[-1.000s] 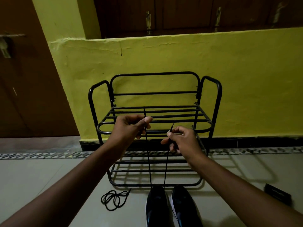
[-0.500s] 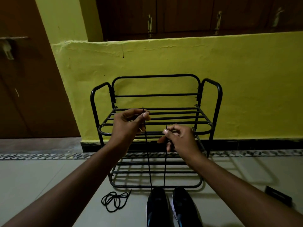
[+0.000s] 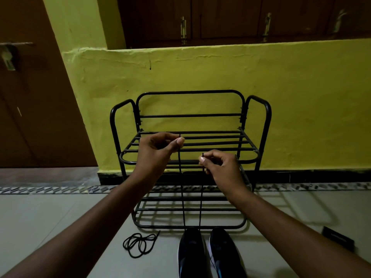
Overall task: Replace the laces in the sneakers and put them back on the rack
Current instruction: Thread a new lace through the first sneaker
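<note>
Two dark sneakers stand side by side on the floor at the bottom centre, the left sneaker [image 3: 190, 253] and the right sneaker [image 3: 225, 253]. A black lace [image 3: 182, 197] rises taut from the left sneaker as two strands. My left hand [image 3: 158, 151] pinches the end of the left strand, held higher. My right hand [image 3: 222, 167] pinches the end of the right strand, a little lower. Both hands are raised in front of the black metal shoe rack [image 3: 190, 157], whose two shelves hold nothing.
A loose coiled black lace [image 3: 138, 243] lies on the tiled floor left of the sneakers. A small dark flat object [image 3: 338, 238] lies on the floor at the right. A yellow low wall stands behind the rack, a brown door at left.
Both hands stay pinched on the lace ends. My left hand has risen slightly while my right hand has dropped a little, and the view has tilted slightly.
</note>
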`<state>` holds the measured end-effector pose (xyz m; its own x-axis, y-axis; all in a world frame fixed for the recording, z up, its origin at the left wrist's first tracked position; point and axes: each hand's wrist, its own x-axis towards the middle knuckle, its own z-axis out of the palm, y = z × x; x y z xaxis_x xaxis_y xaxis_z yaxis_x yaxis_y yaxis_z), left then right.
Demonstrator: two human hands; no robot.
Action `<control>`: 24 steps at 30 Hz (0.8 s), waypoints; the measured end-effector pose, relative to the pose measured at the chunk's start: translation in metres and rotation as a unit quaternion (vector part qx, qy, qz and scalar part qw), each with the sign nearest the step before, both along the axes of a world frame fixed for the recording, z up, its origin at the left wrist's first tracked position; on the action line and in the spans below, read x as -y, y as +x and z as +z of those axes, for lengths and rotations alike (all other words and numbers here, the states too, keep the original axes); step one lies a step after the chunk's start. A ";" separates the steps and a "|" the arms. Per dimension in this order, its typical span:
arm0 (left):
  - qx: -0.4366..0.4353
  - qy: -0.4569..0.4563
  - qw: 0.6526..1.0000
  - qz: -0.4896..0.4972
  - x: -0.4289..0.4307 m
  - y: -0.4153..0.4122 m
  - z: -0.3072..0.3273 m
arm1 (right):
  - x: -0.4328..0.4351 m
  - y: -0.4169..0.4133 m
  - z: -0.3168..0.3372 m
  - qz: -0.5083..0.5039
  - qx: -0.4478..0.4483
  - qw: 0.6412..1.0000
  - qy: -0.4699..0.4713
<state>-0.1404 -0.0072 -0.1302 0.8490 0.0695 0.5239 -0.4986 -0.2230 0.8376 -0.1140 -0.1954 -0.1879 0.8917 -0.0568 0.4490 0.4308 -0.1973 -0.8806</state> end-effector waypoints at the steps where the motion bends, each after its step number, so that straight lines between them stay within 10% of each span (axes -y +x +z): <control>1: 0.005 0.012 1.000 -0.001 0.000 0.000 0.000 | 0.000 0.001 -0.001 -0.001 0.002 1.000 -0.003; 10: -0.031 0.017 0.999 -0.037 0.002 0.007 -0.011 | 0.001 0.007 -0.015 0.010 -0.012 1.000 -0.021; 24: -0.091 0.272 0.958 0.003 -0.007 0.048 -0.168 | 0.018 0.030 -0.140 0.047 -0.106 0.991 -0.071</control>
